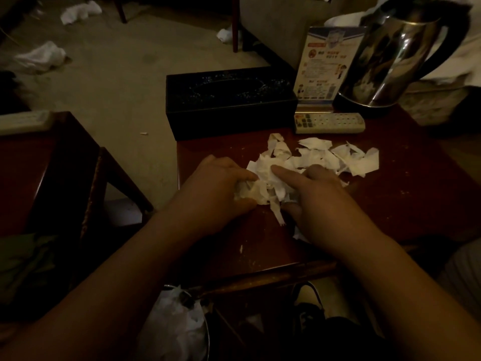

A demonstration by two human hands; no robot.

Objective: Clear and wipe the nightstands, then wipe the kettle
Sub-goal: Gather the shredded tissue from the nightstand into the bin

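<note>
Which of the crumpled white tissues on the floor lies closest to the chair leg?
The small crumpled tissue at top centre; it lies right beside the chair leg. The two larger ones lie far to the left.

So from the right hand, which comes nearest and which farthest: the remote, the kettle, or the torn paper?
1. Torn paper: under the right hand and just beyond it.
2. Remote: farther back on the nightstand.
3. Kettle: back right corner, behind the remote.
</note>
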